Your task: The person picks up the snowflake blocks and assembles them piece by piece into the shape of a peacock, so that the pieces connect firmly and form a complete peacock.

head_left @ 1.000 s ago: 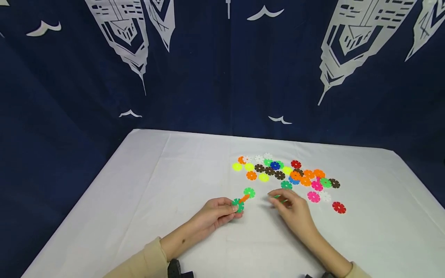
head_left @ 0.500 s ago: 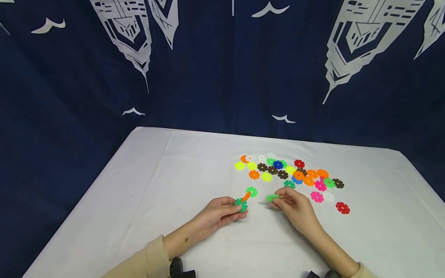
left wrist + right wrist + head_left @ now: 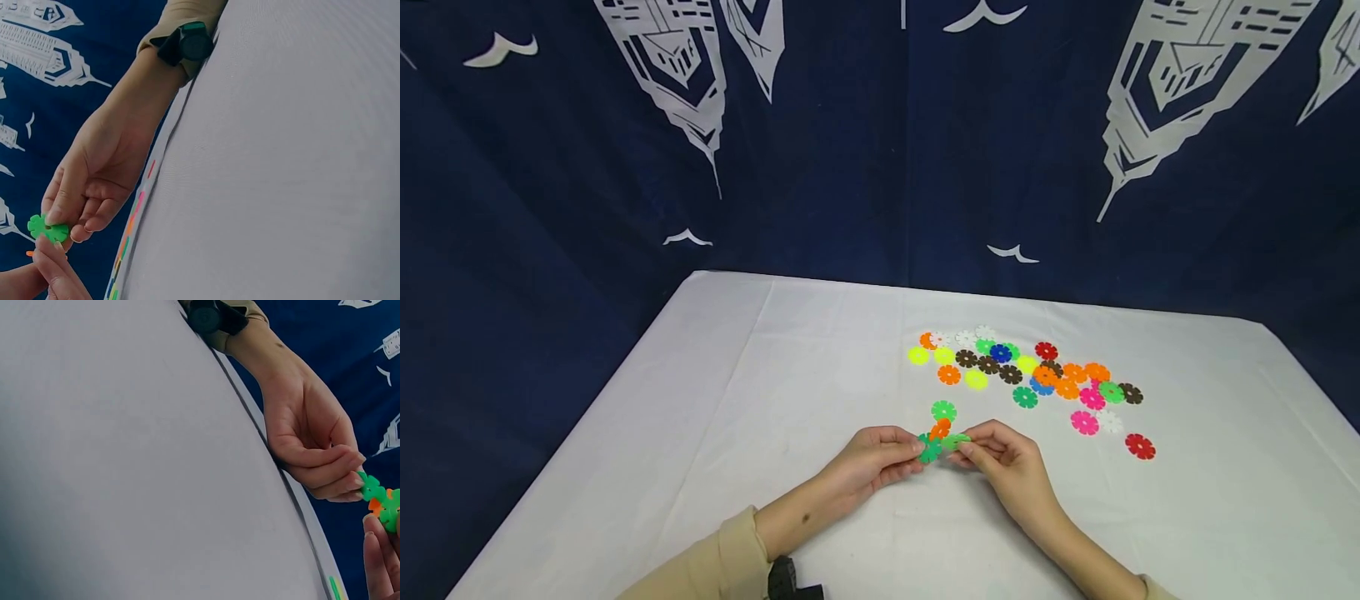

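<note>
My left hand (image 3: 876, 462) pinches a dark green notched plastic disc (image 3: 930, 450) between thumb and fingers. An orange disc (image 3: 940, 428) joins it at an angle, and a light green disc (image 3: 943, 411) sits at the far end of this small chain. From the other side, my right hand (image 3: 1006, 467) pinches another light green disc (image 3: 955, 442), its edge right at the dark green one. In the right wrist view, the left fingers hold the dark green disc (image 3: 370, 487) beside the light green disc (image 3: 390, 509). The left wrist view shows the right thumb over a green disc (image 3: 47, 228).
Loose notched discs in many colours lie beyond the hands, among them a blue disc (image 3: 1001, 353), a dark green disc (image 3: 1026, 397) and a red disc (image 3: 1140, 447) at the right. They rest on a white-covered table (image 3: 760, 375) with a dark blue patterned curtain (image 3: 850, 167) behind.
My right hand has moved left with its light green disc, bringing it up to the dark green disc. The chain in my left hand has turned slightly, showing more of the orange disc's face.
</note>
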### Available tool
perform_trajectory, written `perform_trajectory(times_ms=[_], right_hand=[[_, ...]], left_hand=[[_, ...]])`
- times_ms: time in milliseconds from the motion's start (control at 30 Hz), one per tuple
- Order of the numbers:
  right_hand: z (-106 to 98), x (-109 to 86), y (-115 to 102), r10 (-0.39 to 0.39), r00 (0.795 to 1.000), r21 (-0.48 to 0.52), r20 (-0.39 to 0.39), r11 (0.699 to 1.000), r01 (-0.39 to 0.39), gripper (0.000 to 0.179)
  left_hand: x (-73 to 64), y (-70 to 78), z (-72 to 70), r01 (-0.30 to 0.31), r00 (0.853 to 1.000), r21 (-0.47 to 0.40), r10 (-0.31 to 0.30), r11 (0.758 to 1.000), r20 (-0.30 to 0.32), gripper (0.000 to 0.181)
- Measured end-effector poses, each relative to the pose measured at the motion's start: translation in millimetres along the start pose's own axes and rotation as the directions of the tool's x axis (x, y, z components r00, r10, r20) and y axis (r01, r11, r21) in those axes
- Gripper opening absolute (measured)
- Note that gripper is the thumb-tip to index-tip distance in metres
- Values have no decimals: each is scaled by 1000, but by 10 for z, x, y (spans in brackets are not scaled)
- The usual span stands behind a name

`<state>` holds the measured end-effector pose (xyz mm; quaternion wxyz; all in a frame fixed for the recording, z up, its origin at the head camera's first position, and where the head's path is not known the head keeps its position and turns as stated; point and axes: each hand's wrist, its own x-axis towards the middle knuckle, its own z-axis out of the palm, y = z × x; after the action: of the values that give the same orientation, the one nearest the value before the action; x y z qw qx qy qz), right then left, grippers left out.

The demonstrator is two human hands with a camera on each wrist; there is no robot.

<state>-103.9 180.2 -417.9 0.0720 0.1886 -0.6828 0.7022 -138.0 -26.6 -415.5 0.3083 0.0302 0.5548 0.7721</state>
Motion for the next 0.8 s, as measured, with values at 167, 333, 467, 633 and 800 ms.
perform_trajectory(times_ms=[167,333,467,633,800], right_hand=[[39,-15,9,-15,1000,12,-12,1000,15,6],[67,-23,15,-51,999,8,-9,999,51,5],[81,-31,37,-66,998,-14,7,998,66,5],[134,-53,72,-73,997,-80,15,994,74,6],[200,-37,89,-49,999,-144,-22,988,46,7]], left_hand=[[-10,2,15,15,1000,8,-15,1000,0,9],[-19,-14,40,27,1000,-12,-27,1000,8,5],[-20,-22,50,22,1000,-32,-22,999,6,4],[-26,-17,62,27,1000,-35,-26,999,9,3],[-29,-7,74,9,1000,-67,-9,998,4,8]])
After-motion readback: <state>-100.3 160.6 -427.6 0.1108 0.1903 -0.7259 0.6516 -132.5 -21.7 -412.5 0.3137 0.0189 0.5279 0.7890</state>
